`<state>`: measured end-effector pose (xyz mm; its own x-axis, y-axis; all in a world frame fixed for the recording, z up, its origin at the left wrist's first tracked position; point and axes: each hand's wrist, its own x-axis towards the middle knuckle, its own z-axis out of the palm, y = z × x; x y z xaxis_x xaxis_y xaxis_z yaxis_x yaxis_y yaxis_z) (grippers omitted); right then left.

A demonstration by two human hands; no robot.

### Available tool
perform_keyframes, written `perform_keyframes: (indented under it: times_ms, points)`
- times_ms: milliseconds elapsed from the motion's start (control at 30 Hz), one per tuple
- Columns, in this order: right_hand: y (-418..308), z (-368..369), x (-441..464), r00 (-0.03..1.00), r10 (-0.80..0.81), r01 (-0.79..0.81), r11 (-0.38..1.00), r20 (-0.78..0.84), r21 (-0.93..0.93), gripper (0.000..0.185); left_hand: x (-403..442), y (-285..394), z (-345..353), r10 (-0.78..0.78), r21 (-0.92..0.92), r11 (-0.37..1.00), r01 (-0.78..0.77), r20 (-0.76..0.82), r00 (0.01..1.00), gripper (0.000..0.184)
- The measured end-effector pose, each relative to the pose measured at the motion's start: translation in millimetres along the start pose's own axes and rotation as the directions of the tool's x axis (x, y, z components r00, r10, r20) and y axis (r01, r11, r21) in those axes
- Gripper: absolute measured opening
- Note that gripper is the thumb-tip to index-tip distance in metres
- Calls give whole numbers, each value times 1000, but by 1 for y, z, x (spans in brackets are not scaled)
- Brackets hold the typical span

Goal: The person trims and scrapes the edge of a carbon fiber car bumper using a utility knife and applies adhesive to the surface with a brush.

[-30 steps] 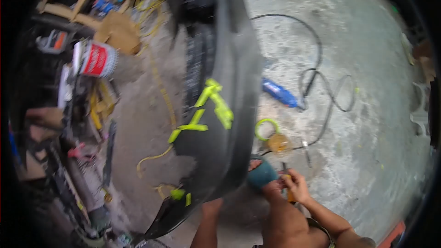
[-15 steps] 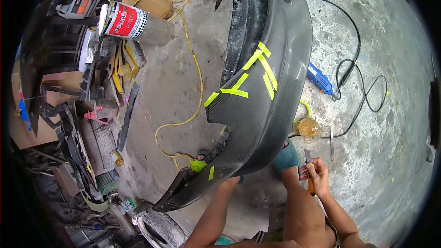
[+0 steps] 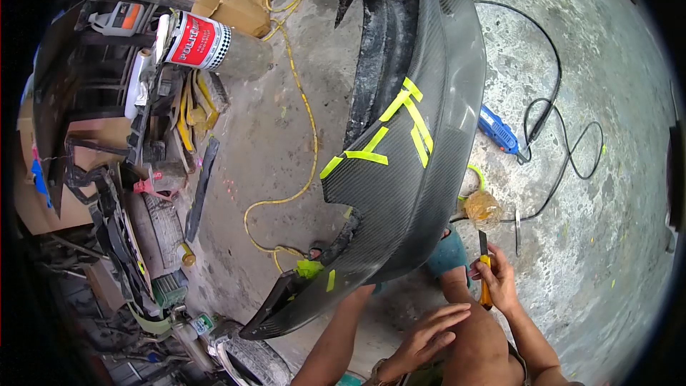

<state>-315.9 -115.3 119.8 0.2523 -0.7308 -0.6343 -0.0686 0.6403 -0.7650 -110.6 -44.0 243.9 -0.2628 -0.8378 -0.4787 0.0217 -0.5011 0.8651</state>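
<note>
The left hand [image 3: 426, 336] has just come up by the bent leg [image 3: 480, 339], so both hands are in sight, but only one has a tool. Its empty fingers reach out flat, while the right hand [image 3: 504, 287] grips the yellow knife [image 3: 486, 280], blade up, near the big dark panel [image 3: 400, 196].

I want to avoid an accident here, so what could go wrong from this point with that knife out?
The knife in the right hand has its blade exposed beside the bare right leg, so a slip could cut skin. If it's used on the tape, it might score the dark panel underneath. The black cord loops loosely across the floor and could catch a foot.
</note>
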Motion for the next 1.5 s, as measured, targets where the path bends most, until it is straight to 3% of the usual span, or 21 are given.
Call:
perform_keyframes:
  times_ms: [33,133,167,200,233,300,367,433,500,633,733,800,900,1000,1100,1200,1333,1400,1433,1467,1500]
  points:
    - [-4,0,-1,999,28,-27,998,-25,56,31,-1,-37,10,109,88,990,-113,51,993,42]
    - [0,-5,-1,1000,28,-28,997,2,66,27,20,-214,-162,-249,98,951,295,-326,912,53]
    - [-2,-6,0,999,47,-47,999,-22,19,22,18,-202,-168,-185,-648,757,-85,-338,923,57]
    - [-4,-6,0,997,68,-67,997,-39,33,22,11,-182,-166,-105,-909,13,-417,-416,903,61]
    - [-6,-4,0,995,41,-38,999,-86,33,20,15,-172,-166,-83,-886,27,-463,-464,882,56]
    - [-5,-9,4,995,-15,15,1000,-100,4,18,-1,-140,-118,-108,-726,633,-270,-428,897,46]
    - [0,-14,6,993,-53,50,998,-102,-36,20,-28,-89,-21,-134,-147,984,102,-230,964,35]
    - [-6,-15,5,992,-71,62,995,-108,-82,21,-44,-91,-11,-161,-21,986,162,60,985,29]
    - [0,-27,7,995,-45,33,991,-89,-129,27,-45,-119,16,-454,262,854,449,-47,890,26]
    - [9,-52,6,994,-102,81,942,-47,-327,37,-56,-113,14,-178,-87,983,164,-185,966,32]
    - [-11,-48,3,991,-132,109,908,-29,-406,57,-51,-167,-75,-260,-514,857,25,-391,883,38]
    - [-36,-48,-6,999,-44,38,832,2,-554,62,-27,-223,-149,-354,-850,435,-297,-465,811,42]
    - [-62,-45,-10,995,87,-104,848,-57,-519,47,18,-258,-182,-514,-884,-8,-468,-397,760,48]
    - [-79,-39,-6,994,101,-105,771,-42,-628,41,40,-174,-156,-681,-887,-36,-461,-316,661,52]
    - [-77,-36,1,993,111,-114,749,-46,-653,42,39,-184,-154,-708,-845,221,-486,-482,516,59]
    - [-63,-33,19,986,154,-159,752,-64,-640,41,41,-182,-149,-636,-826,300,-476,-546,546,59]
    - [-43,-36,40,991,115,-128,756,-63,-642,42,53,-116,-133,-835,-811,111,-575,-390,388,48]
    - [-39,-36,45,989,135,-144,761,-63,-633,42,33,-210,-154,-513,-780,407,-475,-626,588,57]
    - [-38,-37,48,986,154,-160,765,-64,-624,43,25,-239,-162,-513,-780,408,-475,-626,587,57]
    - [-36,-38,50,986,155,-160,765,-64,-624,43,18,-263,-169,-267,-469,861,-196,-745,611,57]
    - [-33,-38,52,986,151,-161,763,-69,-627,44,15,-274,-172,-14,64,994,83,-706,708,56]
